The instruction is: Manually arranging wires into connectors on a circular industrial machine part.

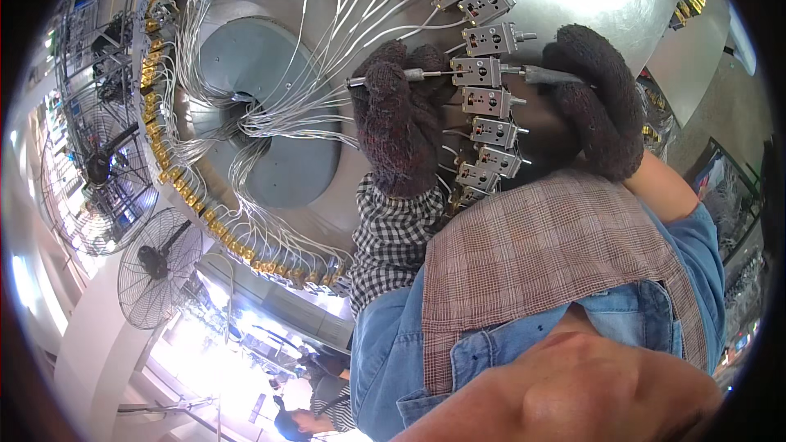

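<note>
Both my hands wear dark knitted gloves. My left hand (397,119) is closed round a thin silver rod (415,74) that looks like a small screwdriver. Its slim tip meets the left side of a small metal box (476,72) in a curved row of such boxes. On the other side, my right hand (602,102) curls round a grey tapered tool (550,76), whose narrow end touches the short shaft on that box's right side. The kind of this tool I cannot make out. Neighbouring metal boxes (490,38) have similar shafts pointing right.
White wires (282,124) fan from the hub of a round grey plate (274,168) to the boxes and to gold-coloured parts (217,225) along the rim. Two fans (155,262) stand at the left. Another person (315,409) is at the lower left.
</note>
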### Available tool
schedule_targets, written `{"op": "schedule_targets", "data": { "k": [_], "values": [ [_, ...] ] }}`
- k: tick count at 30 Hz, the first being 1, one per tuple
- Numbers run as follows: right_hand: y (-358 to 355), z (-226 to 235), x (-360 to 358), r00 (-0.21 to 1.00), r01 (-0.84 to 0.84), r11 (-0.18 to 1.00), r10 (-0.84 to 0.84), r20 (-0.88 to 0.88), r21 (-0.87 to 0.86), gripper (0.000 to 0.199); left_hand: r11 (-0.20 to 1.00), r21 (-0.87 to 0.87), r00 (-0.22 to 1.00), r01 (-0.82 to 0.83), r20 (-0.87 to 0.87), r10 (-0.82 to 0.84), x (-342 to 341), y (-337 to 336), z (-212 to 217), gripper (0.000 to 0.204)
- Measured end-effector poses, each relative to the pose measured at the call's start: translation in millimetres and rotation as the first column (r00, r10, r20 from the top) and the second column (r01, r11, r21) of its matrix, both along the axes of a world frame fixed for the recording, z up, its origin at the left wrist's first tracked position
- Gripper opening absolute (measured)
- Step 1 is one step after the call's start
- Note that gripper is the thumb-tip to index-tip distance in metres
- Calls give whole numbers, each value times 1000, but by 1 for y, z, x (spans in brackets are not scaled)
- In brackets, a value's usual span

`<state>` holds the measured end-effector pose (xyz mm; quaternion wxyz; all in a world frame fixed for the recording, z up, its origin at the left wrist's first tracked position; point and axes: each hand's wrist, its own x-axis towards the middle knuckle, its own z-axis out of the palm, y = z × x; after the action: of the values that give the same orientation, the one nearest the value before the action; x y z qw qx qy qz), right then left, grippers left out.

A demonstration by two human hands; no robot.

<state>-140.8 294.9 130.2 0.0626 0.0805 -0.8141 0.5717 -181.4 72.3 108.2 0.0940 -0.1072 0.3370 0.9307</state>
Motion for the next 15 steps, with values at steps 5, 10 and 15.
{"op": "schedule_targets", "data": {
  "k": [5, 10, 15],
  "values": [
    [6, -2, -4, 987, -23, 949, 73, -146, 315, 40, 997, -72, 1000, -27, -2, 26, 1, 0, -3, 32],
    [-2, 6, -2, 995, -21, 999, 18, 102, 26, 33, 998, -64, 999, -28, 45, 31, 0, 1, 4, 33],
    [5, -5, -2, 993, -6, 982, 28, -115, 191, 34, 994, -96, 999, -45, 25, 48, -1, 3, 7, 32]
  ]
}}
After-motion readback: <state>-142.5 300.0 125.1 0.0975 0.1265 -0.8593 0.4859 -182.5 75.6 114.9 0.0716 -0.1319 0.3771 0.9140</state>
